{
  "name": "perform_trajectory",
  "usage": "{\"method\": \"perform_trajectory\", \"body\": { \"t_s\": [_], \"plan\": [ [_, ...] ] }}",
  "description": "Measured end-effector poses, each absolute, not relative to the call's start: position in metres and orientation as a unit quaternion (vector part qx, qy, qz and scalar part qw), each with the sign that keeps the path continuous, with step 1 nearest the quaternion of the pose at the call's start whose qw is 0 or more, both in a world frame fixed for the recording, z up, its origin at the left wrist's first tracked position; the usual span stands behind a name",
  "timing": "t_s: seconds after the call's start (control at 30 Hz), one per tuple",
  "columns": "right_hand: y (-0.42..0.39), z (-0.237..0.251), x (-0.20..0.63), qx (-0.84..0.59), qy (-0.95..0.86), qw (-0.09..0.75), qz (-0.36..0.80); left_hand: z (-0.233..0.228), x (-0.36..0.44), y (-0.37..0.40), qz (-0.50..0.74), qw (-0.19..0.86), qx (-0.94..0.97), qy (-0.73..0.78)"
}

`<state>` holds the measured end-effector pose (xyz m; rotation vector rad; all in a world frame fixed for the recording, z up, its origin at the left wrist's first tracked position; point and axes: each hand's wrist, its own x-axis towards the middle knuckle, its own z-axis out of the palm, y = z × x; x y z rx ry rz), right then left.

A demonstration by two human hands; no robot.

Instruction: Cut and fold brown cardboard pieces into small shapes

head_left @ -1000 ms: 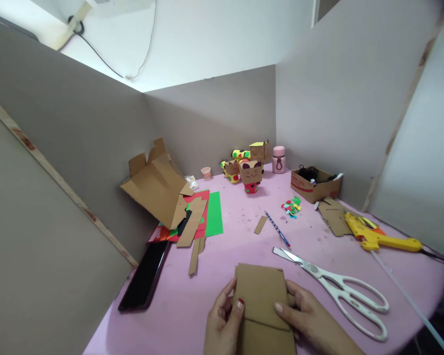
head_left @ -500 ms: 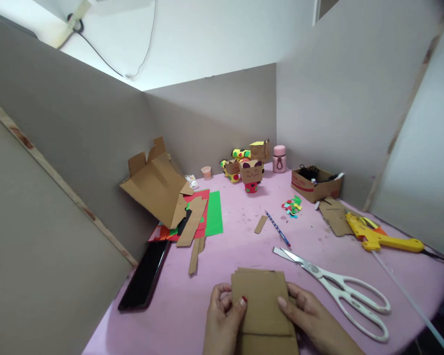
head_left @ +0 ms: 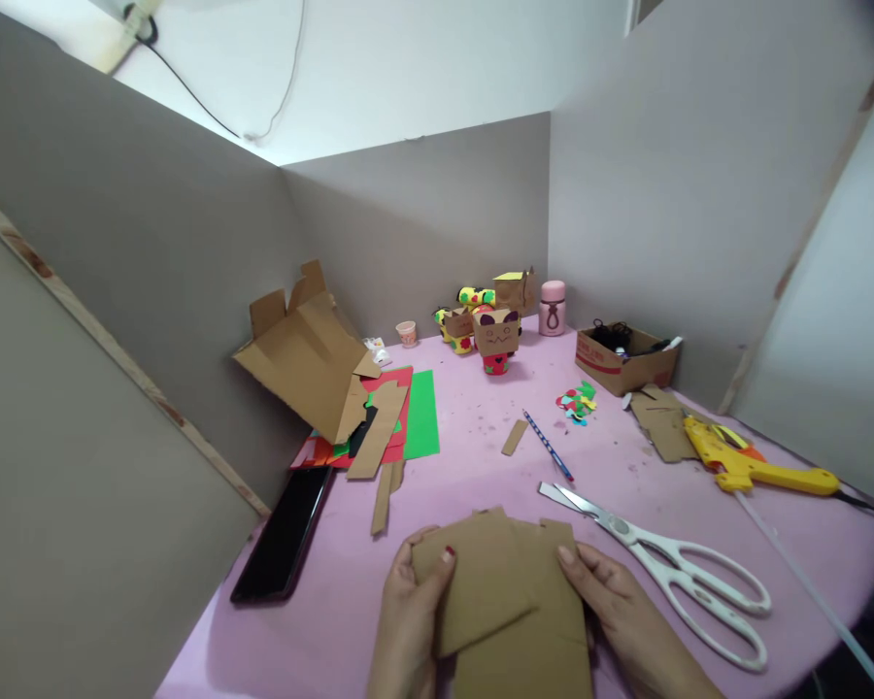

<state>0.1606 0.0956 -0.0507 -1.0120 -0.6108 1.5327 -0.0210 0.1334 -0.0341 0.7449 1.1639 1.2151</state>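
Several flat cardboard pieces are fanned out between my two hands at the bottom middle. My left hand (head_left: 412, 612) pinches a squarish cardboard piece (head_left: 481, 578), thumb on top, fingers behind; this piece is tilted over the others. My right hand (head_left: 619, 607) grips the right edge of a longer cardboard piece (head_left: 528, 655) underneath, thumb on its face. White-handled scissors (head_left: 670, 563) lie partly open just right of my right hand. Beyond the cardboard rest a blue patterned pencil (head_left: 549, 447) and a small cardboard strip (head_left: 514, 437).
Left: a black phone (head_left: 284, 539), coloured paper (head_left: 422, 417), cardboard scraps (head_left: 383, 427) and a large bent cardboard sheet (head_left: 306, 359). Right: a yellow glue gun (head_left: 757, 471), paper bits (head_left: 577, 401) and a small box (head_left: 626, 364). Cardboard figures (head_left: 495, 335) and a pink flask (head_left: 552, 309) stand behind.
The stacked cardboard has been spread apart. My left hand has shifted left and slightly up with the top piece, turning it askew; my right hand stays at the right edge.
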Motion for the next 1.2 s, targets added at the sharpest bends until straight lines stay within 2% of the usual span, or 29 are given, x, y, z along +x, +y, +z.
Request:
{"method": "perform_trajectory", "body": {
  "t_s": [0.13, 0.33, 0.67, 0.77, 0.93, 0.97, 1.03, 1.13, 1.2],
  "plan": [
    [0.097, -0.053, 0.162, -0.391, -0.248, 0.593, 0.658, -0.032, -0.043, 0.145, 0.537, 0.593, 0.296, 0.523],
    [0.096, -0.052, 0.170, -0.413, -0.255, 0.579, 0.655, -0.034, -0.067, 0.157, 0.547, 0.551, 0.305, 0.551],
    [0.103, -0.041, 0.184, -0.436, -0.236, 0.587, 0.640, -0.039, -0.066, 0.166, 0.491, 0.497, 0.424, 0.576],
    [0.104, -0.042, 0.182, -0.439, -0.237, 0.581, 0.643, -0.035, -0.066, 0.168, 0.500, 0.442, 0.463, 0.583],
    [0.103, -0.043, 0.179, -0.444, -0.239, 0.594, 0.626, -0.022, -0.048, 0.145, 0.515, 0.293, 0.557, 0.583],
    [0.102, -0.044, 0.178, -0.444, -0.242, 0.597, 0.623, -0.021, -0.040, 0.137, 0.493, 0.317, 0.563, 0.584],
    [0.101, -0.045, 0.177, -0.436, -0.251, 0.598, 0.623, -0.023, -0.022, 0.124, 0.457, 0.435, 0.541, 0.555],
    [0.096, -0.046, 0.176, -0.416, -0.262, 0.598, 0.634, -0.032, 0.000, 0.114, 0.462, 0.637, 0.444, 0.428],
    [0.090, -0.047, 0.174, -0.397, -0.263, 0.588, 0.654, -0.036, 0.007, 0.113, 0.450, 0.707, 0.389, 0.384]
  ]
}}
